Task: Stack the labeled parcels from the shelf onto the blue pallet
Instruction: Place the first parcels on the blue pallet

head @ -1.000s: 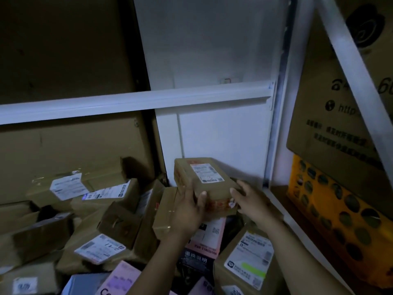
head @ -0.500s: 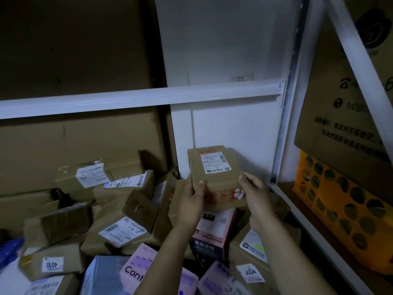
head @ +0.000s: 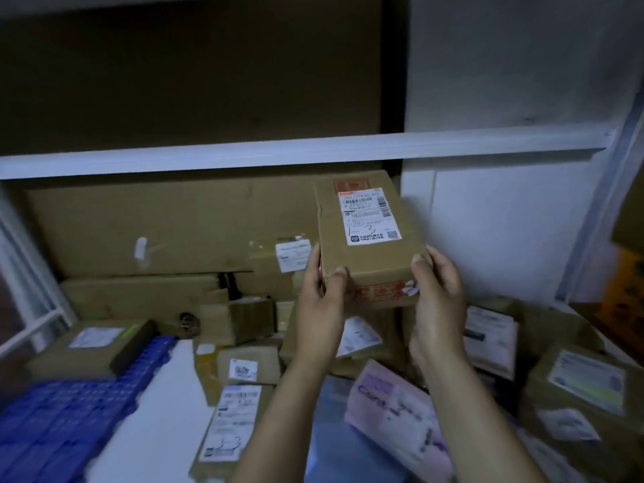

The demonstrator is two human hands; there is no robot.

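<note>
I hold a brown cardboard parcel point(head: 369, 259) with a white shipping label and red tape, lifted above the heap on the shelf. My left hand point(head: 322, 305) grips its left near corner and my right hand point(head: 435, 301) grips its right near corner. The blue pallet point(head: 69, 409) shows at the lower left, with one flat brown labeled parcel point(head: 94, 346) lying on its far end. Below my arms lie several more labeled parcels, among them a pink one point(head: 397, 413) with handwriting.
A white shelf rail point(head: 278, 153) crosses above the held parcel. Large flat cardboard point(head: 156, 228) lines the back of the shelf. A white upright post point(head: 592, 217) stands at the right, with an orange crate point(head: 627, 294) beyond it. More boxes point(head: 585, 385) crowd the lower right.
The view has swung left and the blue pallet has come into sight. The parcel stays in both hands, raised higher and clear of the heap.
</note>
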